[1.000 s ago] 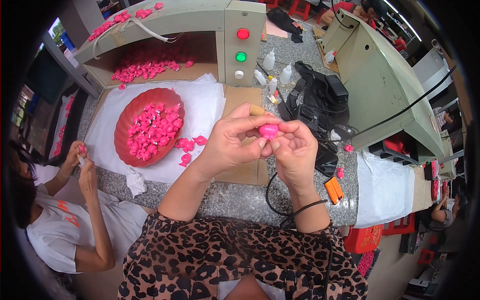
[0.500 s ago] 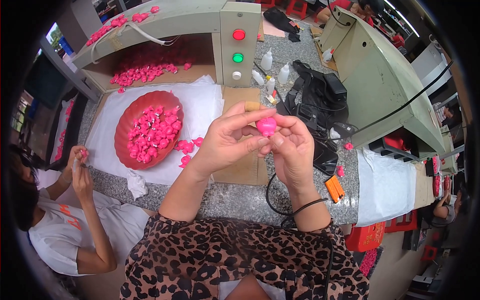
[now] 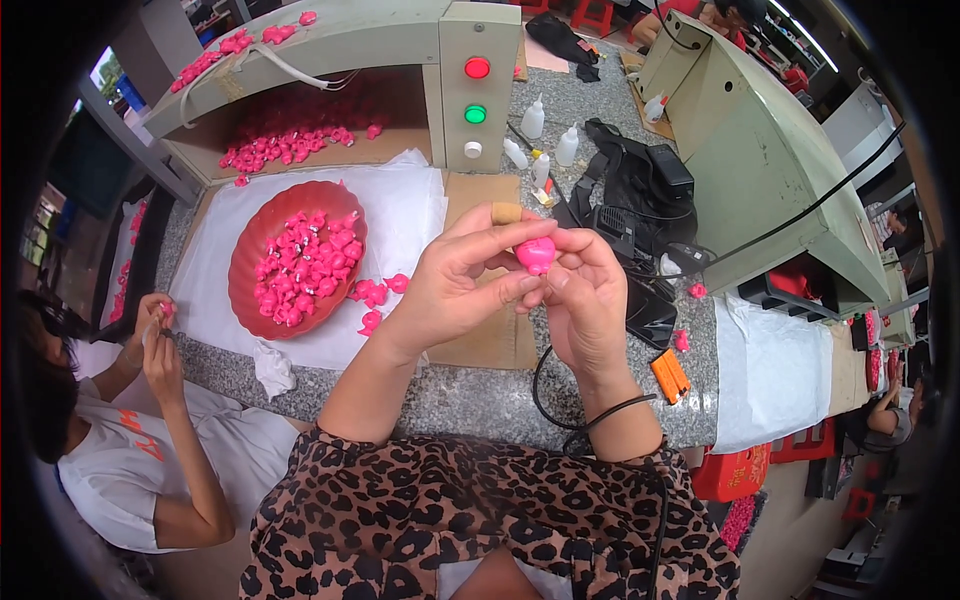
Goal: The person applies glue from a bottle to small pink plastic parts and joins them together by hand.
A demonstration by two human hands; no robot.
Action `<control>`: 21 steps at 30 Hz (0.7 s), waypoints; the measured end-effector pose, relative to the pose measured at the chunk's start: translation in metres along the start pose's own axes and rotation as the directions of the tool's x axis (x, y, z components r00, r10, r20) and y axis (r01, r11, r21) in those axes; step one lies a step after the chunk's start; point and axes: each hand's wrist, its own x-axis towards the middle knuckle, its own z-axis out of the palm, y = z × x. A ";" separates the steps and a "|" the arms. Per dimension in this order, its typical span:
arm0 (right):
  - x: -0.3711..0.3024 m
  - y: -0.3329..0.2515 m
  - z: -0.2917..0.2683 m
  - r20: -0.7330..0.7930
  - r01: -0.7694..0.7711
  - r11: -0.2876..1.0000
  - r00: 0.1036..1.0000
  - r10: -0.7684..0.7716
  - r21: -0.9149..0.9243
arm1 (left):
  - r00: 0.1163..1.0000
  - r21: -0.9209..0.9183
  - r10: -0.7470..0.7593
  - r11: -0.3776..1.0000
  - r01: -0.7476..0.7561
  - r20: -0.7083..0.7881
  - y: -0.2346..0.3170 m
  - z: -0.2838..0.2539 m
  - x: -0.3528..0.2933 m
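A small, glossy pink plastic figure piece (image 3: 536,254) is pinched between both hands above the front of the counter. My left hand (image 3: 455,275) grips it from the left, with a tan bandage round one finger. From the right, the thumb and fingers of my right hand (image 3: 588,290) close on the same piece. Left of my hands, a red scalloped bowl (image 3: 248,255) holds many similar pink pieces. A few more pink pieces (image 3: 370,293) lie beside the bowl on white paper (image 3: 405,215).
Behind the bowl stands a grey machine housing (image 3: 478,30) with buttons. White squeeze bottles (image 3: 567,147), a black bag (image 3: 640,175) and an orange block (image 3: 670,376) occupy the counter. A black cable (image 3: 545,400) loops beside my right forearm. A co-worker (image 3: 170,450) sits at left.
The pink piece has turned slightly between my fingertips and shifted a little to the right. My hands keep nearly the same place. The co-worker's hands moved slightly.
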 end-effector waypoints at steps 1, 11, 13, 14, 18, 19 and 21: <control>0.000 0.000 0.000 0.003 -0.004 1.000 1.000 0.004 0.005 | 1.000 0.018 0.005 1.000 -0.005 0.000 0.000 0.000 0.000; 0.002 -0.004 0.003 -0.014 -0.043 0.998 0.999 0.043 0.035 | 0.998 -0.147 -0.050 0.988 0.046 -0.029 -0.005 0.001 0.000; 0.003 -0.006 0.006 -0.016 -0.055 0.998 0.998 0.055 -0.002 | 0.996 -0.248 -0.078 0.967 0.067 -0.035 -0.006 -0.002 -0.002; 0.003 -0.008 0.007 -0.018 -0.048 0.999 0.999 0.048 0.002 | 0.997 -0.244 -0.078 0.967 0.069 -0.028 -0.004 -0.002 -0.001; 0.004 -0.013 0.004 0.006 -0.059 0.984 0.998 0.061 -0.170 | 0.991 -0.315 -0.130 0.941 0.125 0.005 0.000 -0.005 0.001; 0.005 -0.012 0.003 -0.005 -0.051 0.962 0.999 0.051 -0.268 | 0.990 -0.316 -0.136 0.939 0.137 0.026 -0.001 -0.007 0.001; 0.004 -0.013 0.000 0.025 0.054 0.933 0.999 -0.048 -0.356 | 0.989 -0.320 -0.142 0.936 0.148 0.042 0.001 -0.006 0.002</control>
